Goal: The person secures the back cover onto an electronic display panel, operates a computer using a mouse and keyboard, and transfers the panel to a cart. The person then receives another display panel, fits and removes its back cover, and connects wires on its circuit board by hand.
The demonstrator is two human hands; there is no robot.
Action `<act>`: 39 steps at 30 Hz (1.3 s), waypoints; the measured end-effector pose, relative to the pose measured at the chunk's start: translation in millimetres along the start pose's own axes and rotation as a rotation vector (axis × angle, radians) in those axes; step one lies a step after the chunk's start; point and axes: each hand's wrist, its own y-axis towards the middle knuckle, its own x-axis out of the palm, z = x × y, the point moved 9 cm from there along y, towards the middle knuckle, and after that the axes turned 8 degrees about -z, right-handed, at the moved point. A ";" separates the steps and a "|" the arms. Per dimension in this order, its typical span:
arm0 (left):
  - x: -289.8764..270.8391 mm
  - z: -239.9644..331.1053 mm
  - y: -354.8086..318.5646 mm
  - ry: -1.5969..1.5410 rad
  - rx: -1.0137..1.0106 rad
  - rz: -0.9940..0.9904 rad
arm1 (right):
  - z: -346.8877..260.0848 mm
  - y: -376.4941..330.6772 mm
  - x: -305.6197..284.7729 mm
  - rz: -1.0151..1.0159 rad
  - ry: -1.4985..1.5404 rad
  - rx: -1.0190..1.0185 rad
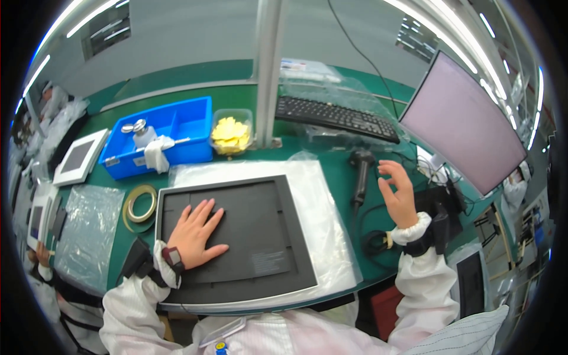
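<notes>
A flat black panel with a silver-grey frame lies before me on a clear plastic bag. My left hand rests flat on its left half, fingers spread, holding nothing. My right hand is raised to the right of the panel, beside a black handheld scanner. Its fingers are curved and apart from the thumb, and nothing shows between them. A small printed patch sits on the panel's lower right part.
Behind the panel stand a blue divided bin with a pump bottle and a tub of yellow pieces. A black keyboard and a monitor are farther right. Tape rolls and a plastic sheet lie left, near a co-worker's hand.
</notes>
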 end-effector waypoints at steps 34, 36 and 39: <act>-1.1 104.0 -30.9 -0.150 0.484 -0.135 | 32.7 33.5 5.8 -0.164 -0.141 0.128; -5.3 103.6 -27.9 -0.150 0.484 -0.095 | 41.0 42.6 3.6 -0.149 -0.163 0.130; -9.5 107.6 -28.5 -0.130 0.493 -0.091 | 52.9 53.8 -7.3 -0.095 -0.218 0.116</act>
